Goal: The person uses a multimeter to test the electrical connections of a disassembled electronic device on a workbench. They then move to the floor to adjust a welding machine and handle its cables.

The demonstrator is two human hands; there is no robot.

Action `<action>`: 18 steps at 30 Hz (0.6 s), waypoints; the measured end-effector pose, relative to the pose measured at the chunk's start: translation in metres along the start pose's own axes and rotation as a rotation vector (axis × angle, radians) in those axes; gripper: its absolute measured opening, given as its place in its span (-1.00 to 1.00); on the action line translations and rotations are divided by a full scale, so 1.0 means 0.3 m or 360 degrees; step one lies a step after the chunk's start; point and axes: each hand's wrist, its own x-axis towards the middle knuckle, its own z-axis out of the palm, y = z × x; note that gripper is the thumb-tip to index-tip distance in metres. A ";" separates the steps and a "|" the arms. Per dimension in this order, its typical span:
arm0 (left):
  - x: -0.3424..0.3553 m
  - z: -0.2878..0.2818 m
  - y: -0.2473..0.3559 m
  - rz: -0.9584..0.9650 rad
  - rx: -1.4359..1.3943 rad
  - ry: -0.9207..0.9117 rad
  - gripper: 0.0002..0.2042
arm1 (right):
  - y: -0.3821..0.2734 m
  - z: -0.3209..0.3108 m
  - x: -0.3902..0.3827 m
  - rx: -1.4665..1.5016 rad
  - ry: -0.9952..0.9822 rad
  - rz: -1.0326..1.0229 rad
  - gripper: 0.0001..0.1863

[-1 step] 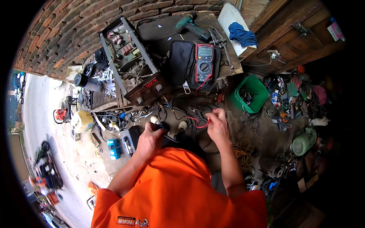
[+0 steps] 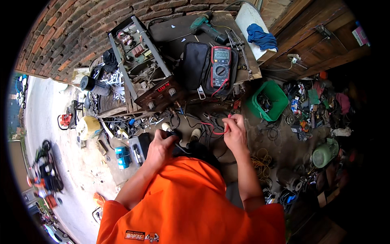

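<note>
Nothing has shifted since the earlier frame: both hands are staying low over the cluttered ground, in the same spots. The red test lead (image 2: 219, 131) is lying under the right hand (image 2: 235, 133), whose fingers are curling shut around it at the probe end, the wire looping out to the left of the palm. The left hand (image 2: 161, 147) is gripping a dark object (image 2: 175, 140) just beside it, fingers closed over the top; what the object is cannot be told. The two hands are sitting near each other with tangled wires between them. Above them, a red multimeter (image 2: 220, 66) is resting on a black pouch (image 2: 196, 65), beside an opened metal chassis (image 2: 142, 61) with a lit red display. A green basket (image 2: 279, 97) is standing to the right, and a green drill (image 2: 207, 27) is lying farther up.
</note>
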 end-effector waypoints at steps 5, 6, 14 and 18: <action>-0.020 0.040 -0.070 -0.0119 -0.0283 0.0283 -0.70 | -0.047 0.030 0.048 0.0416 0.0162 -0.0149 -0.84; -0.013 0.065 -0.090 -0.0083 -0.0272 0.0358 -0.70 | -0.044 0.056 0.043 0.0450 0.0167 -0.0180 -0.83; 0.024 0.100 -0.159 -0.0047 -0.0102 0.0496 -0.71 | -0.104 0.174 0.043 0.0569 0.0056 -0.0252 -0.79; 0.042 0.111 -0.178 -0.0067 0.0084 0.0515 -0.69 | -0.100 0.213 0.045 0.0554 0.0004 -0.0288 -0.75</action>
